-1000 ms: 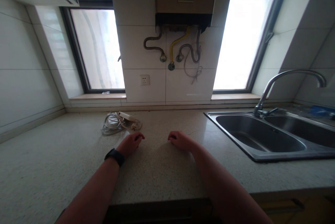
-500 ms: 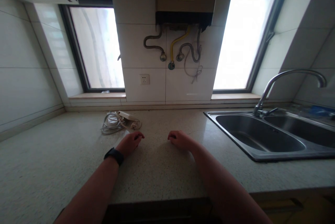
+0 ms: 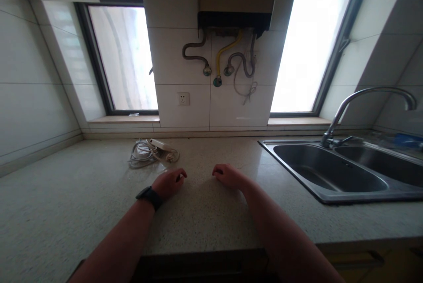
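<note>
Both my hands rest on a speckled stone countertop (image 3: 66,212). My left hand (image 3: 170,182), with a black watch on its wrist, lies with fingers curled loosely and holds nothing. My right hand (image 3: 228,175) lies a short way to its right, fingers also curled under, with nothing in it. A white power strip with a coiled cable (image 3: 152,152) sits just beyond my left hand, not touched by it.
A steel double sink (image 3: 333,175) with a curved tap (image 3: 366,98) is set into the counter at the right. A wall heater with hoses (image 3: 231,49) hangs above a socket (image 3: 183,98). Windows flank the tiled wall. The counter's front edge runs below my arms.
My left hand has slid slightly to the right, toward my right hand. The view has tilted a little; my right hand has stayed put.
</note>
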Demonstrator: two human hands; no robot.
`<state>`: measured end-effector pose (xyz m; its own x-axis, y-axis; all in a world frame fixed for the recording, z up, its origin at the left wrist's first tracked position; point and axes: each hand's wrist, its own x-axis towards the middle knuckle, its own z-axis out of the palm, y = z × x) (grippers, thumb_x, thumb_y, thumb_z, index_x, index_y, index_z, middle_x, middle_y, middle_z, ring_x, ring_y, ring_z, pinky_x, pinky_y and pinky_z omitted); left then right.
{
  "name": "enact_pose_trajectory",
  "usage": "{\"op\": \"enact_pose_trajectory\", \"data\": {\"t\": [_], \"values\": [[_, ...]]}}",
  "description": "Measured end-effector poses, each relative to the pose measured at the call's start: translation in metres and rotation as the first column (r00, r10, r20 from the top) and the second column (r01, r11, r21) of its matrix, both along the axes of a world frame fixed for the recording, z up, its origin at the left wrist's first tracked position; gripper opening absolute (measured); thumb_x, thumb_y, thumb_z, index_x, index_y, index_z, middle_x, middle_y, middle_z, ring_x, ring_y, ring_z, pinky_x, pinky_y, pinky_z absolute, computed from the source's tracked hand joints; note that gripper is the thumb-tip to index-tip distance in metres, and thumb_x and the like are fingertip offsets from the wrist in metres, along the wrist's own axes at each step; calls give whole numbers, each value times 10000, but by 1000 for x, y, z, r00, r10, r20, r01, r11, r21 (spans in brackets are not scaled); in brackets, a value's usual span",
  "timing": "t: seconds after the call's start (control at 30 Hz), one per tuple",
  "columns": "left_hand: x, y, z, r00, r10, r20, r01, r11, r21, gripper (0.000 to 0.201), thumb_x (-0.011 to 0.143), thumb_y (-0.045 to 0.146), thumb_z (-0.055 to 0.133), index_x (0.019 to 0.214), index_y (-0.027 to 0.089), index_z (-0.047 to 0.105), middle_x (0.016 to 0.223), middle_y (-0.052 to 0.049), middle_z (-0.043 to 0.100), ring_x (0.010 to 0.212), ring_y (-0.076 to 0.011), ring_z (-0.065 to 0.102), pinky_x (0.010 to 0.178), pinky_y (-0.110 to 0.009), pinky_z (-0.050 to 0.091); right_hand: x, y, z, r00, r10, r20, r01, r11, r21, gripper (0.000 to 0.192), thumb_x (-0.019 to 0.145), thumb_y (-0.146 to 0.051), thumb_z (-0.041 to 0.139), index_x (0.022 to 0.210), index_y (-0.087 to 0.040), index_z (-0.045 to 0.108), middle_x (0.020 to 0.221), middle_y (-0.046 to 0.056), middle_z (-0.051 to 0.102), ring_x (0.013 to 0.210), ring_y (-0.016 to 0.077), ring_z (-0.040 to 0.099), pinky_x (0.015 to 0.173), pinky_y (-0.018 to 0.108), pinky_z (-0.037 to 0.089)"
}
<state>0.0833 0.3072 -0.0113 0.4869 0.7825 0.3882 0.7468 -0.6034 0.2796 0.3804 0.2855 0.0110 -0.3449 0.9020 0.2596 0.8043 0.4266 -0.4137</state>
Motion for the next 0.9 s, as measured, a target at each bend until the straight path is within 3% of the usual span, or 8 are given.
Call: {"op": "enact_pose_trajectory", "data": {"t": [0.37, 0.9], "values": [[28, -22, 3, 946, -54, -318, 109, 981, 159, 210, 919, 267, 431, 986, 200, 617, 845, -110, 698, 738, -238, 653, 641, -315, 387, -3, 0, 0, 1000, 13, 6, -13, 1000, 8, 209, 856, -164, 549, 972, -162, 723, 938, 64, 717, 825, 139, 621, 734, 222, 403], [33, -33, 12, 910, -53, -412, 156, 963, 219, 184, 930, 226, 436, 981, 188, 610, 855, -105, 702, 787, -271, 681, 638, -336, 426, -6, -1, 2, 999, 3, 43, -2, 1000, -3, 213, 850, -172, 559, 980, -165, 727, 927, 65, 716, 816, 147, 621, 718, 231, 397]]}}
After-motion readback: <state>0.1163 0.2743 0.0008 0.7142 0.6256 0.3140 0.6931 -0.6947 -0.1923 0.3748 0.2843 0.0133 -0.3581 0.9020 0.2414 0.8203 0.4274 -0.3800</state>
